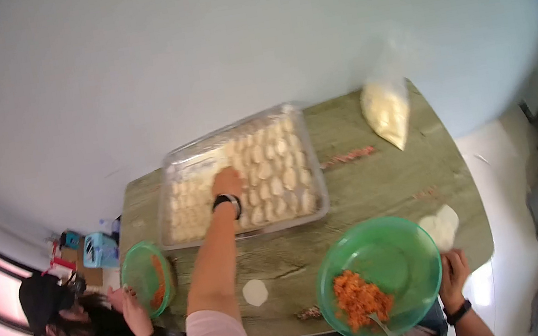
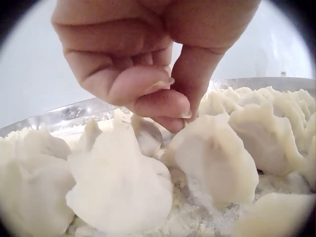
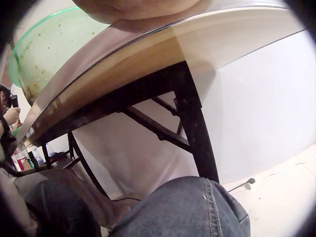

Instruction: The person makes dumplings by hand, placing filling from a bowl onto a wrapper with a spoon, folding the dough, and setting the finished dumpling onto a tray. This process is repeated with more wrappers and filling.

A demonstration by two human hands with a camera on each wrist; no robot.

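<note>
My left hand [image 1: 228, 182] reaches into a metal tray [image 1: 322, 191] holding rows of pale dumplings [image 1: 289, 179]. Up close in the left wrist view, the thumb and curled fingers of my left hand [image 2: 143, 74] pinch the top edge of a dumpling [image 2: 215, 160] standing among others. My right hand [image 1: 455, 276] rests at the table's front edge, fingers loosely bent, beside a green bowl [image 1: 403, 252] and just below overlapping round wrappers [image 1: 441, 227]. In the right wrist view only part of that hand [image 3: 138, 7] shows, above the table edge.
Orange filling [image 1: 362, 300] and a spoon [image 1: 390, 334] are in the green bowl. A single wrapper [image 1: 255, 293] lies between bowl and tray. A plastic bag [image 1: 386, 112] stands at the back right. At left, another person [image 1: 92, 333] sits by a second green bowl [image 1: 134, 278].
</note>
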